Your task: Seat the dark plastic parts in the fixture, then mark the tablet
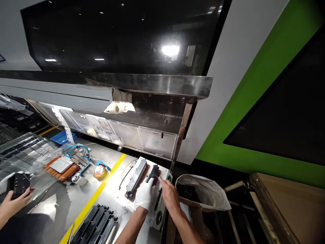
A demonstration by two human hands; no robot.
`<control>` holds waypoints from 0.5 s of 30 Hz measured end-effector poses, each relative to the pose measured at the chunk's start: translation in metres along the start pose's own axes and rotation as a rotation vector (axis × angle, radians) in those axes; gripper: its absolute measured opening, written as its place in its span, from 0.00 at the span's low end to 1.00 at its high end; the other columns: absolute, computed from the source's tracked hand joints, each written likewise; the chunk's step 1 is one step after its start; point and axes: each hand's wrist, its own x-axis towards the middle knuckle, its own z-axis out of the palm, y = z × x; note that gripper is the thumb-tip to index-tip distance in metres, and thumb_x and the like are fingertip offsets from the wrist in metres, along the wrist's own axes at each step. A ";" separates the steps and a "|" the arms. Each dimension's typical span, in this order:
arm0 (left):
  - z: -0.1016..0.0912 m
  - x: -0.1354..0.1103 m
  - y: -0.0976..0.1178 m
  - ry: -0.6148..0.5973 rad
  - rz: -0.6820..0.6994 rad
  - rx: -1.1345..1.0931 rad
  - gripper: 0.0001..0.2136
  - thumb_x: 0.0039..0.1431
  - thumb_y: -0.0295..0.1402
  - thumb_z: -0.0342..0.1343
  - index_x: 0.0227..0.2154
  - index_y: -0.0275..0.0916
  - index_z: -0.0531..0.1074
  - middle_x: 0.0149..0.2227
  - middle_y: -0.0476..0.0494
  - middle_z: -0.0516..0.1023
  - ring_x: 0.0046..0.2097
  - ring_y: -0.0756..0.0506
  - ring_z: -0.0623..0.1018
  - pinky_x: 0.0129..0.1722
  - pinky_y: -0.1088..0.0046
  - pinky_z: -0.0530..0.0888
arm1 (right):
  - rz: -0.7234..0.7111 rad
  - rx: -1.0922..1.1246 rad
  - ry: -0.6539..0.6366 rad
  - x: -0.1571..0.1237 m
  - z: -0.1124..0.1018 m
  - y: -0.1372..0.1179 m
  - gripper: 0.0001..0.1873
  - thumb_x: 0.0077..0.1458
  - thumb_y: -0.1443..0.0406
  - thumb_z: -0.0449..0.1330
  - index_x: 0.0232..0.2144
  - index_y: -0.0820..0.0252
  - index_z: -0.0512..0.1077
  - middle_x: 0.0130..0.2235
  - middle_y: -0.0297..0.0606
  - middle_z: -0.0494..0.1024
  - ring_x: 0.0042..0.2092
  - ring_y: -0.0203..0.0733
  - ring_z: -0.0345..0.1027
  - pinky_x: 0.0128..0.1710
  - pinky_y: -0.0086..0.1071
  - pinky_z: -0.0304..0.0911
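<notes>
On the worktop (76, 203), two hands work at one plate (162, 173): the gloved left hand (144, 196) grasps one black part (153, 172), the bare right hand (169, 195) points, touching beside it.

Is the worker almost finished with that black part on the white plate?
One long black bar already lies on the white plate. The gloved left hand holds a smaller black piece beside it; the bare right hand reaches in. More black bars lie nearby.
</notes>
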 end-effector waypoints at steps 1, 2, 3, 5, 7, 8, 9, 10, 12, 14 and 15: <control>0.001 0.000 0.000 -0.022 -0.012 0.015 0.19 0.64 0.34 0.47 0.57 0.45 0.69 0.57 0.34 0.73 0.49 0.34 0.80 0.44 0.54 0.79 | -0.010 -0.094 -0.009 0.004 -0.003 -0.003 0.28 0.64 0.69 0.42 0.61 0.51 0.68 0.47 0.41 0.76 0.48 0.43 0.71 0.47 0.32 0.63; 0.002 -0.001 0.001 -0.035 -0.016 0.027 0.20 0.64 0.34 0.47 0.58 0.46 0.68 0.57 0.35 0.73 0.48 0.34 0.80 0.43 0.54 0.80 | -0.026 -0.178 -0.022 0.006 -0.005 -0.007 0.28 0.64 0.70 0.43 0.61 0.47 0.68 0.45 0.40 0.76 0.46 0.43 0.71 0.45 0.32 0.63; 0.002 -0.002 0.001 -0.044 -0.014 0.039 0.20 0.65 0.34 0.46 0.59 0.48 0.67 0.58 0.35 0.73 0.49 0.34 0.80 0.43 0.55 0.80 | -0.045 -0.247 -0.035 0.008 -0.007 -0.009 0.29 0.64 0.71 0.43 0.60 0.44 0.68 0.43 0.39 0.76 0.45 0.42 0.71 0.42 0.31 0.62; 0.002 -0.004 0.001 -0.050 -0.007 0.064 0.21 0.65 0.34 0.45 0.60 0.49 0.65 0.59 0.36 0.72 0.52 0.36 0.79 0.45 0.59 0.79 | -0.088 -0.339 -0.048 0.009 -0.008 -0.012 0.29 0.63 0.72 0.44 0.59 0.42 0.69 0.41 0.38 0.75 0.44 0.42 0.71 0.40 0.31 0.60; 0.001 -0.005 0.001 -0.058 -0.018 0.085 0.22 0.66 0.34 0.44 0.61 0.47 0.64 0.57 0.35 0.74 0.52 0.37 0.79 0.46 0.62 0.78 | -0.121 -0.380 -0.050 0.009 -0.008 -0.014 0.28 0.64 0.72 0.45 0.58 0.40 0.69 0.40 0.37 0.75 0.43 0.42 0.70 0.39 0.31 0.59; 0.001 -0.005 0.001 -0.070 -0.028 0.096 0.22 0.66 0.34 0.44 0.62 0.46 0.63 0.55 0.35 0.75 0.52 0.37 0.79 0.47 0.62 0.78 | -0.130 -0.391 -0.050 0.009 -0.008 -0.014 0.27 0.64 0.71 0.45 0.57 0.40 0.69 0.40 0.36 0.74 0.43 0.42 0.70 0.39 0.32 0.59; 0.001 -0.005 0.002 -0.081 -0.037 0.106 0.22 0.66 0.33 0.43 0.62 0.46 0.63 0.54 0.34 0.76 0.52 0.36 0.79 0.47 0.61 0.78 | -0.136 -0.398 -0.050 0.009 -0.007 -0.014 0.27 0.64 0.71 0.46 0.56 0.39 0.69 0.40 0.35 0.74 0.43 0.42 0.70 0.39 0.32 0.58; 0.000 -0.005 0.002 -0.087 -0.041 0.110 0.22 0.66 0.33 0.43 0.62 0.45 0.63 0.54 0.34 0.76 0.52 0.36 0.78 0.47 0.60 0.78 | -0.139 -0.403 -0.049 0.010 -0.007 -0.014 0.26 0.64 0.71 0.46 0.56 0.39 0.69 0.40 0.35 0.74 0.43 0.42 0.70 0.39 0.32 0.58; 0.001 -0.004 0.002 -0.103 -0.044 0.116 0.23 0.66 0.33 0.42 0.62 0.44 0.63 0.54 0.32 0.75 0.53 0.35 0.78 0.47 0.59 0.78 | -0.139 -0.412 -0.054 0.011 -0.006 -0.014 0.26 0.64 0.71 0.46 0.56 0.38 0.69 0.40 0.35 0.73 0.43 0.42 0.70 0.39 0.32 0.57; 0.003 -0.004 0.001 -0.112 -0.055 0.124 0.23 0.66 0.34 0.41 0.63 0.43 0.63 0.56 0.31 0.75 0.50 0.34 0.79 0.45 0.59 0.79 | -0.136 -0.424 -0.064 0.013 -0.006 -0.015 0.25 0.64 0.71 0.46 0.55 0.39 0.69 0.40 0.35 0.73 0.43 0.42 0.70 0.39 0.32 0.57; 0.005 -0.003 0.001 -0.115 -0.064 0.131 0.23 0.66 0.34 0.40 0.63 0.43 0.62 0.56 0.31 0.74 0.49 0.34 0.80 0.43 0.59 0.79 | -0.135 -0.431 -0.069 0.014 -0.007 -0.015 0.25 0.64 0.71 0.46 0.54 0.39 0.69 0.40 0.35 0.73 0.43 0.42 0.70 0.39 0.32 0.56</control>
